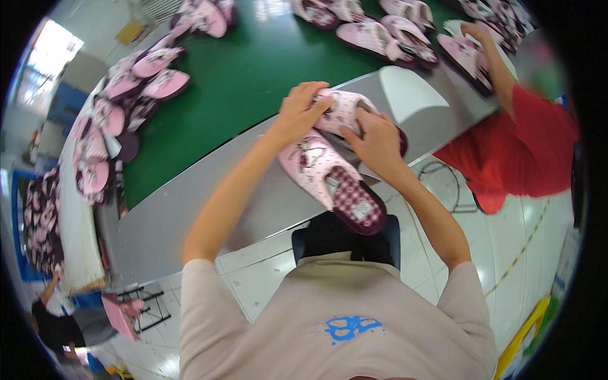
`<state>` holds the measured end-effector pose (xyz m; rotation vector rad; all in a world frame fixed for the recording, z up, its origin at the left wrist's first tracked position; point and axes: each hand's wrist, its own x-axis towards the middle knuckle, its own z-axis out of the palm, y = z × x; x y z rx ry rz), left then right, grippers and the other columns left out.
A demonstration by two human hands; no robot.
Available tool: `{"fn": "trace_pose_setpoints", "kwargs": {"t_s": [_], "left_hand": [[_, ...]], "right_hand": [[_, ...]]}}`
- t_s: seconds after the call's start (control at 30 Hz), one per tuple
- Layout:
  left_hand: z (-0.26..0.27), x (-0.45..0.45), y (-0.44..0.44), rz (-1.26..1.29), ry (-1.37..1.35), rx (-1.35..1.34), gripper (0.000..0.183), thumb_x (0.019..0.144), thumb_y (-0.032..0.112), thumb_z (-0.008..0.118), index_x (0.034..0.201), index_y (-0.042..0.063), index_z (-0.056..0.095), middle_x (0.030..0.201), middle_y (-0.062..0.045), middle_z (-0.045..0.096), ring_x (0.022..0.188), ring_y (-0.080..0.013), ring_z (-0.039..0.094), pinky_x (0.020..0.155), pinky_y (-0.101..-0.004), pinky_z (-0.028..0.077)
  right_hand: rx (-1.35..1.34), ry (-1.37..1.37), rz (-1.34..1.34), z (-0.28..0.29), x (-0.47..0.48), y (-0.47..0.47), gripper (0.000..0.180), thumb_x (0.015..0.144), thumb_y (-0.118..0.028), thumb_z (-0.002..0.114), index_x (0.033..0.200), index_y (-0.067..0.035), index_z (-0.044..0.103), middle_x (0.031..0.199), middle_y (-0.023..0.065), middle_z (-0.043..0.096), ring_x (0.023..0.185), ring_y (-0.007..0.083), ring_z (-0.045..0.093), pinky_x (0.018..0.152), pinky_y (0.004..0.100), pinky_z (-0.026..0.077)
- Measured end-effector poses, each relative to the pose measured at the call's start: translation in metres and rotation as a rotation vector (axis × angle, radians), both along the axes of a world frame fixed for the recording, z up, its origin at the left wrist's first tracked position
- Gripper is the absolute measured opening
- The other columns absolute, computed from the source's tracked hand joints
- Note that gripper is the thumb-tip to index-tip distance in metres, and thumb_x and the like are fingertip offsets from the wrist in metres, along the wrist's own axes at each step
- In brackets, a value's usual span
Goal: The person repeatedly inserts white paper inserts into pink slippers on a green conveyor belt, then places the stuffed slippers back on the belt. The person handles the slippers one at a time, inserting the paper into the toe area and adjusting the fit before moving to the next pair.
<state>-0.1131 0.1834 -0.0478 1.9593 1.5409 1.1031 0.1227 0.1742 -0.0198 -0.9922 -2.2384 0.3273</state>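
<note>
A pink patterned slipper (343, 110) is between my two hands above the metal ledge of the table. My left hand (304, 110) grips its toe, with the thumb on the upper. My right hand (375, 135) holds it at the opening, some fingers tucked inside. Just below, closer to my body, lies a second pink slipper (316, 159) with a dark maroon sole and a checked insole that bears a label. Its heel juts past the table's edge over my lap. My right palm hides part of the held slipper's heel.
A green conveyor belt (228, 95) runs beyond the metal ledge (190, 209). More pink slippers (368, 38) sit along its far right, and others (107, 118) pile up at left. A white curved sheet (411, 92) lies right of my hands. A co-worker in red (527, 147) reaches in nearby.
</note>
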Motion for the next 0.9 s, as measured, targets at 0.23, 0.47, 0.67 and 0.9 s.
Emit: {"fn": "trace_pose_setpoints", "kwargs": {"t_s": [0.23, 0.47, 0.67, 0.9], "left_hand": [[0.013, -0.002, -0.003, 0.286, -0.321, 0.039, 0.037, 0.106, 0.032, 0.059, 0.116, -0.001, 0.071, 0.1, -0.019, 0.074, 0.091, -0.03, 0.07, 0.087, -0.04, 0.054], [0.053, 0.0, -0.024, 0.247, -0.414, 0.1, 0.026, 0.101, 0.022, 0.069, 0.09, -0.002, 0.069, 0.076, 0.004, 0.059, 0.072, -0.0054, 0.05, 0.065, -0.0271, 0.043], [0.032, -0.027, -0.044, 0.047, -0.554, -0.025, 0.019, 0.099, 0.021, 0.07, 0.102, 0.003, 0.068, 0.1, -0.003, 0.07, 0.09, -0.008, 0.06, 0.081, -0.0263, 0.05], [0.071, -0.042, -0.062, -0.278, -0.741, -0.455, 0.06, 0.096, 0.042, 0.071, 0.138, -0.001, 0.066, 0.126, -0.011, 0.073, 0.118, -0.0189, 0.069, 0.105, -0.0342, 0.053]], "right_hand": [[0.255, 0.117, 0.241, -0.008, 0.007, -0.008, 0.013, 0.09, -0.01, 0.076, 0.095, -0.002, 0.068, 0.096, 0.0165, 0.066, 0.092, 0.04, 0.065, 0.076, 0.0452, 0.053], [-0.885, 0.586, 0.533, 0.005, 0.014, -0.018, 0.052, 0.1, -0.017, 0.069, 0.145, 0.005, 0.056, 0.142, 0.0112, 0.063, 0.129, 0.0209, 0.059, 0.112, 0.0376, 0.045], [-1.155, 0.531, 0.356, 0.029, -0.008, -0.028, 0.052, 0.106, -0.031, 0.066, 0.145, 0.002, 0.058, 0.136, 0.0048, 0.064, 0.123, 0.0138, 0.059, 0.105, 0.0322, 0.049], [-1.14, 0.305, 0.453, 0.044, -0.03, -0.017, 0.047, 0.1, -0.029, 0.073, 0.138, -0.003, 0.063, 0.125, 0.007, 0.069, 0.112, 0.0145, 0.065, 0.095, 0.0332, 0.055]]}}
